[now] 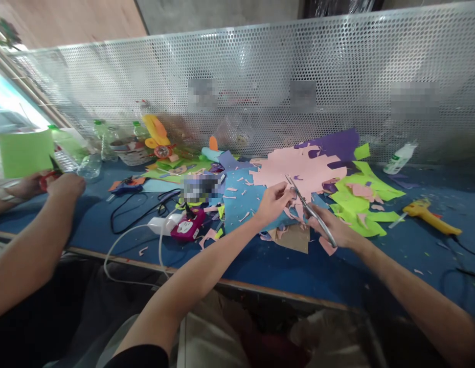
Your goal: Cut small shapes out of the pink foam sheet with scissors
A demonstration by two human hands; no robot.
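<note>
My right hand (333, 227) is closed around a pair of scissors (317, 219), whose blades point up and to the left. Close by the blades, my left hand (273, 204) is pinched shut; whatever small piece sits between its fingertips is too small to make out. Behind both hands lies a large cut sheet of pink paper (283, 166), partly over a blue sheet (237, 204) strewn with pink scraps. Below the hands rests a brown piece of card (294, 239). Crumpled lime-green paper (365, 204) and purple paper (342, 143) lie to the right and behind.
A yellow glue gun (425, 214) and a white bottle (400, 159) are at right. Left of me are a magenta power adapter (189, 225) with cables, a blue glue gun (126, 187) and a basket (132, 153). A co-worker's hand (66, 185) is near red-handled scissors (49, 180). Perforated metal panel (252, 66) stands behind.
</note>
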